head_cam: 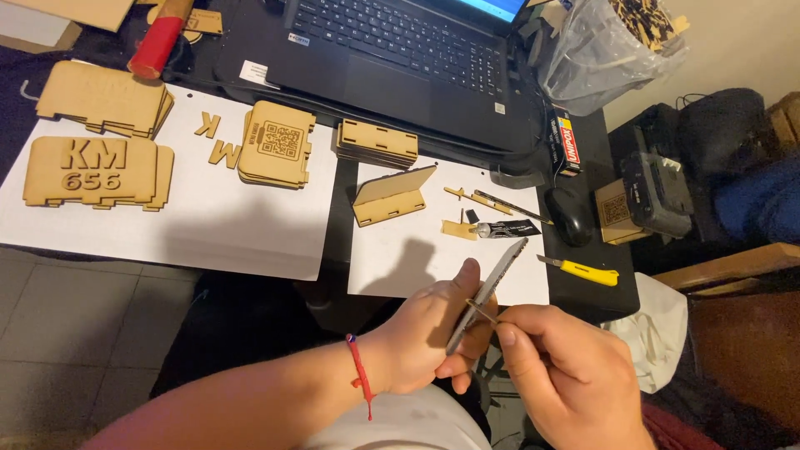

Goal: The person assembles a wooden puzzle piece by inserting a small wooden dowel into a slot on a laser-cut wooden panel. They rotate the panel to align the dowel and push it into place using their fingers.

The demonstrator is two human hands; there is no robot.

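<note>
A dark worktop [350, 200], overlaid with white paper sheets [208, 217], is seen from above, with a laptop [400, 58] at the far side and tiled floor at the near left. Held off the near edge of the worktop, a slender grey file [492, 287] is gripped by the left hand [425, 342], whose grip is clenched around its lower end, the thumb laid along the blade. A thin wooden strip [482, 310] is pinched in the closed grip of the right hand [567, 371] and is pressed across the file, touching it. Because the strip is so thin and is held only at its end, it could be snapped or bent if too much pressure were applied against the file. The left thumb lies just beside the point of contact, so it could be scraped should the strip slip. As the work is done over open space rather than over the paper, a dropped strip could be lost on the floor. A yellow utility knife [583, 270] rests near the right edge of the worktop, close to the right wrist, and could be knocked off by a careless sweep; whether its blade is out cannot be told. An adhesive tube [507, 228] lies on the paper beyond the hands, beside small wooden pieces [462, 227] and a standing wooden holder [390, 198], any of which could be displaced by a jolt to the sheet.
</note>
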